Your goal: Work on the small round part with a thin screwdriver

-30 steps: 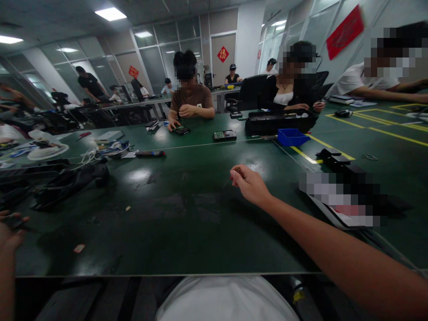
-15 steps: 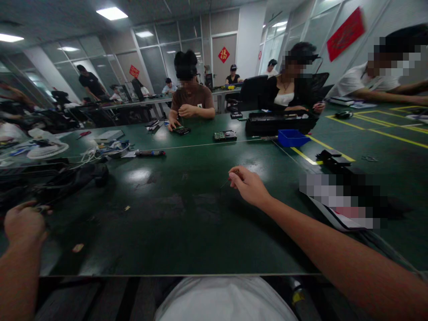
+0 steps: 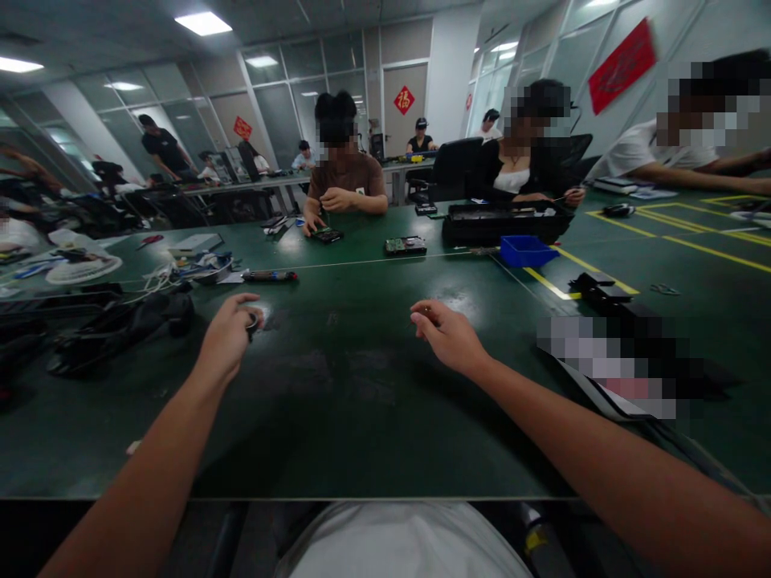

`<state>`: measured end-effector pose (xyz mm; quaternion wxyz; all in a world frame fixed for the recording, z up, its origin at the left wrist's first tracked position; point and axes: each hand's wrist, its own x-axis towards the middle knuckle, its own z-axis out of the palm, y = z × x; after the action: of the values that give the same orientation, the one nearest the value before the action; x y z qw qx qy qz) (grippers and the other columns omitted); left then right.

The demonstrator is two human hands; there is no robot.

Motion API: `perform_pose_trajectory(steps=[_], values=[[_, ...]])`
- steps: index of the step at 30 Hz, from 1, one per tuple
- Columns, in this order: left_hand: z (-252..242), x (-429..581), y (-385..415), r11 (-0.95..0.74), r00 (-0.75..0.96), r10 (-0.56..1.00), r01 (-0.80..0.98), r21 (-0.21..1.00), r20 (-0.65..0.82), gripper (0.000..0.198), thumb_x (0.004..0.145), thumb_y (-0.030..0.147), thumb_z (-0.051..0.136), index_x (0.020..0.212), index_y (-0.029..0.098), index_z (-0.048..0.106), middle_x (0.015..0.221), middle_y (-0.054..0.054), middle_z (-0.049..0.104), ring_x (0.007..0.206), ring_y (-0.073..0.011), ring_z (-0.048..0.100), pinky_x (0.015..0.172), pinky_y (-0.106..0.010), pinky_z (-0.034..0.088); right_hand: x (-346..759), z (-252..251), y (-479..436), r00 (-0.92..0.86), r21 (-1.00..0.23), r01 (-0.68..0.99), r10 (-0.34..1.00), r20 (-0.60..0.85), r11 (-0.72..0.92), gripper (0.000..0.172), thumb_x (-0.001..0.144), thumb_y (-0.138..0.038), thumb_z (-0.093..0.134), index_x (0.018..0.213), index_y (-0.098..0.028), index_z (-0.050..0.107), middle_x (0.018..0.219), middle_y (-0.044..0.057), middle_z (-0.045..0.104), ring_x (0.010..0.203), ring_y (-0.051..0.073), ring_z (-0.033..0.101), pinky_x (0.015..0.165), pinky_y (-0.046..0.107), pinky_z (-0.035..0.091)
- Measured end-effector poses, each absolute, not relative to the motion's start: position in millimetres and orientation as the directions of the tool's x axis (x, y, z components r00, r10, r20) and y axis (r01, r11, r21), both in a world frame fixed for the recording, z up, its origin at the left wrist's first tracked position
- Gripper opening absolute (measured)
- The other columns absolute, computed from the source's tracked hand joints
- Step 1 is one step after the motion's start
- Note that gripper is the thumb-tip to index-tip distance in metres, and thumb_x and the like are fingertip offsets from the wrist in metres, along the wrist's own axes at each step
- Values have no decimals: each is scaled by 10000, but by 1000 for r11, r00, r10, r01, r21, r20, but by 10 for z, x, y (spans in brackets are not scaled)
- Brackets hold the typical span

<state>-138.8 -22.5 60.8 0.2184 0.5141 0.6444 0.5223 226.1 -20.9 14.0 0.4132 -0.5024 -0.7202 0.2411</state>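
My left hand [image 3: 226, 333] is above the green table at the left of centre, its index finger stretched forward. Its other fingers are curled round a small ring-shaped piece [image 3: 251, 323], dark with a pale rim, whose kind I cannot make out. To the right of centre, my right hand [image 3: 446, 333] is closed in a pinch. Between thumb and fingers it has a thin, dark, wire-like piece, mostly hidden. The two hands are well apart, and the tabletop [image 3: 337, 401] lies between and below them.
A marker-like tube [image 3: 270, 275] lies beyond my left hand, near cables [image 3: 160, 277] and a dark bag-like bundle [image 3: 126, 329]. Farther back are a circuit board [image 3: 405, 246], a blue bin [image 3: 528, 250] and a black case [image 3: 506, 221]. Co-workers sit across the table.
My left hand has moved right and forward from the left edge, bringing the ring-shaped piece. My right hand stays almost in place; the thin piece in it shows less.
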Motion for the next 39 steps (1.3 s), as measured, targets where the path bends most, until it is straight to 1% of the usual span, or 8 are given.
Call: perform_pose_trajectory(steps=[6, 9, 12, 16, 21, 24, 28, 39], values=[[648, -494, -89, -193, -67, 975, 229, 954, 213, 372, 700, 196, 471, 1055, 155, 574, 779, -19, 587, 745, -182, 555, 736, -303, 434, 2268, 119, -198, -161, -770, 488, 910, 383, 410, 239, 947, -341, 541, 1139, -223, 622, 901, 43, 741, 799, 208, 718, 736, 350, 523], [578, -159, -76, -188, 102, 981, 345, 920, 162, 479, 704, 158, 538, 1183, 163, 520, 943, -40, 616, 852, -189, 577, 798, -315, 453, 2268, 113, -191, -159, -764, 502, 912, 378, 404, 231, 948, -344, 550, 1124, -225, 642, 878, 38, 746, 761, 203, 714, 719, 350, 521], [427, 66, -106, -254, 209, 963, 506, 824, 169, 656, 674, 29, 563, 1303, 166, 434, 1088, -69, 613, 954, -193, 592, 882, -326, 464, 2263, 137, -203, -140, -733, 547, 907, 397, 405, 199, 929, -390, 598, 1002, -223, 680, 821, 31, 737, 721, 201, 692, 672, 337, 494], [183, 160, -129, -296, 259, 950, 566, 769, 175, 502, 798, 38, 570, 1273, 170, 479, 1169, -96, 625, 1066, -215, 602, 973, -364, 464, 2255, 188, -241, -140, -704, 573, 897, 419, 419, 240, 887, -451, 656, 828, -219, 659, 691, 10, 681, 628, 182, 622, 582, 311, 434], [15, 70, -80, -371, 343, 917, 549, 749, 203, 354, 827, 138, 688, 1166, 225, 637, 1180, -52, 664, 1103, -225, 614, 1005, -383, 474, 2263, 207, -271, -101, -757, 456, 872, 479, 468, 210, 922, -409, 594, 865, -215, 650, 719, 11, 667, 649, 172, 615, 605, 311, 450], [-26, 35, -62, -424, 351, 898, 537, 730, 264, 369, 825, 107, 692, 1169, 238, 672, 1225, -45, 660, 1177, -218, 591, 1081, -388, 432, 2271, 201, -274, -24, -800, 345, 856, 516, 492, 193, 935, -391, 566, 909, -214, 641, 781, 25, 688, 703, 179, 649, 653, 323, 495], [-49, 44, -61, -377, 299, 922, 543, 750, 247, 472, 828, 91, 686, 1274, 234, 635, 1300, -60, 643, 1226, -222, 577, 1114, -402, 417, 2270, 171, -270, -4, -832, 256, 862, 508, 492, 215, 928, -400, 588, 1012, -209, 642, 861, 49, 722, 788, 202, 701, 719, 355, 547], [-56, 28, -58, -406, 334, 906, 518, 753, 259, 418, 861, 179, 682, 1270, 259, 648, 1285, -51, 653, 1218, -231, 580, 1116, -438, 410, 2252, 146, -269, -40, -863, 236, 892, 451, 447, 240, 926, -424, 599, 1043, -217, 636, 902, 62, 750, 844, 219, 726, 787, 395, 573]])
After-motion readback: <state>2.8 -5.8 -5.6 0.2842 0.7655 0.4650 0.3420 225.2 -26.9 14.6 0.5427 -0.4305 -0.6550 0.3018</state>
